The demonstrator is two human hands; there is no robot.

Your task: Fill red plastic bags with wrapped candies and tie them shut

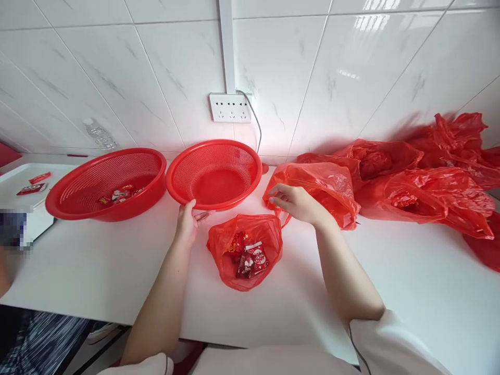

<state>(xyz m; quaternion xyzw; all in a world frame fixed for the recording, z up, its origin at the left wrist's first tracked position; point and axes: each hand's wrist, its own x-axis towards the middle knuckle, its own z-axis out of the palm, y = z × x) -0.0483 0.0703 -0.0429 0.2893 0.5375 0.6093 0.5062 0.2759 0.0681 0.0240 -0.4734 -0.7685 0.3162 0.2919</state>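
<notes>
My left hand (188,221) is at the near left rim of a red perforated basket (219,187), thumb at the rim and fingers apart below it. The basket's inside shows no items. In front of it, an open red plastic bag (219,245) holds several red and dark wrapped snacks (255,258). My right hand (291,200) hovers beside the near left part of a larger red bag (332,182), its fingers curled; whether anything is between them is hidden.
On the left is a second red basket (156,192) with several wrapped snacks, beside a white tray (58,169). A clear bottle (100,134) lies by the wall. More red bags (429,192) fill the back right. Another person's arm (3,273) shows at far left.
</notes>
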